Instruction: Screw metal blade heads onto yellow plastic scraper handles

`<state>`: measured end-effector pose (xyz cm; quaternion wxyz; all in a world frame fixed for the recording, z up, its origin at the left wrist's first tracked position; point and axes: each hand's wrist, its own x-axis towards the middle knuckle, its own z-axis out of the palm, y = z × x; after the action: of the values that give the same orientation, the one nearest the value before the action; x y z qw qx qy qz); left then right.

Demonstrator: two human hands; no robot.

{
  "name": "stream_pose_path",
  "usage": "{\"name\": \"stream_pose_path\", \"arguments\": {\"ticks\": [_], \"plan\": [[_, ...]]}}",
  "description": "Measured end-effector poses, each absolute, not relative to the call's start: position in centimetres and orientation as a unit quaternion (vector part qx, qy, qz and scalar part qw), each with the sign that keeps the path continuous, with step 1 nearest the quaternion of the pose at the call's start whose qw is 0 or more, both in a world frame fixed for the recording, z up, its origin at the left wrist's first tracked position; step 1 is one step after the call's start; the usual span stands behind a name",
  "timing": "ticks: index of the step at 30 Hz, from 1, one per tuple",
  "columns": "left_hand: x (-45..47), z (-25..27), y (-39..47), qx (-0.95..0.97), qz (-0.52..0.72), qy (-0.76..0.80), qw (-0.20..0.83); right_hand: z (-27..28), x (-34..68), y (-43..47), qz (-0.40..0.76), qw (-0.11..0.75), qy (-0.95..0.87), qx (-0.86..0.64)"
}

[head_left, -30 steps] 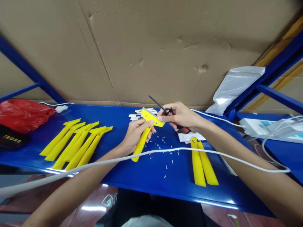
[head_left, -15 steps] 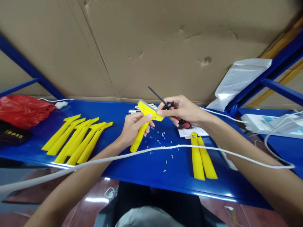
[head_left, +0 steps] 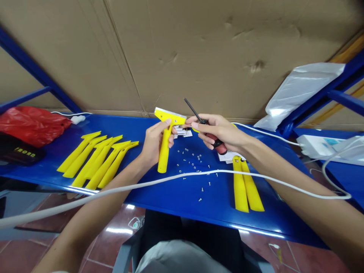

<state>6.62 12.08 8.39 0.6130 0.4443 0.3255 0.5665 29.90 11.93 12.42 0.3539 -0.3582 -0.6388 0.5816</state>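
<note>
A yellow scraper [head_left: 163, 153] with a pale metal edge along its head is gripped in my left hand [head_left: 153, 145], head up and handle down, above the blue table. Its head faces me with small screws or holes in it. My right hand [head_left: 223, 129] is closed around a screwdriver [head_left: 212, 138] with a red and black handle, its dark shaft pointing up and left. The right fingertips are close to the right end of the scraper head; whether they touch it I cannot tell. A bit of yellow shows at those fingers, its kind unclear.
Loose screws and nuts [head_left: 193, 165] lie scattered on the blue table [head_left: 170, 193]. Several yellow scraper bodies [head_left: 96, 161] lie at left, two yellow handles [head_left: 241, 185] at right. A white cable [head_left: 136, 187] crosses in front. A red bag [head_left: 34, 125] lies far left.
The scraper has turned more upright and shifted slightly left in my left hand. My right fingers have moved off its face, still holding the screwdriver. The view has shifted slightly.
</note>
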Motion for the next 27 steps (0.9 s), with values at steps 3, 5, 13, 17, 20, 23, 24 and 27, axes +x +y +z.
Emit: {"name": "stream_pose_path", "arguments": {"ticks": [3,5,13,17,20,23,24,27], "plan": [[5.7,8.7,13.4,0.364,0.618,0.336,0.611,11.5,29.2,11.6,0.51,0.306,-0.691,-0.411],[5.0,8.8,14.2,0.32,0.649,0.346,0.597,10.8,28.5,11.2,0.454,0.243,-0.75,-0.415],[3.9,8.7,15.1,0.303,0.674,0.35,0.576,9.0,25.7,9.1,0.314,0.099,-0.884,-0.331],[4.1,8.7,15.2,0.333,0.659,0.364,0.568,9.0,25.4,8.9,0.318,0.074,-0.885,-0.333],[4.1,8.5,15.4,0.358,0.641,0.379,0.564,9.2,25.2,8.8,0.316,0.055,-0.885,-0.337],[4.1,8.3,15.5,0.408,0.606,0.393,0.558,9.1,25.0,8.8,0.31,0.044,-0.892,-0.325],[4.1,8.2,15.5,0.43,0.59,0.398,0.556,9.1,25.0,8.8,0.308,0.042,-0.895,-0.32],[4.0,7.9,15.5,0.486,0.543,0.415,0.545,8.9,24.9,8.7,0.297,0.035,-0.902,-0.311]]}}
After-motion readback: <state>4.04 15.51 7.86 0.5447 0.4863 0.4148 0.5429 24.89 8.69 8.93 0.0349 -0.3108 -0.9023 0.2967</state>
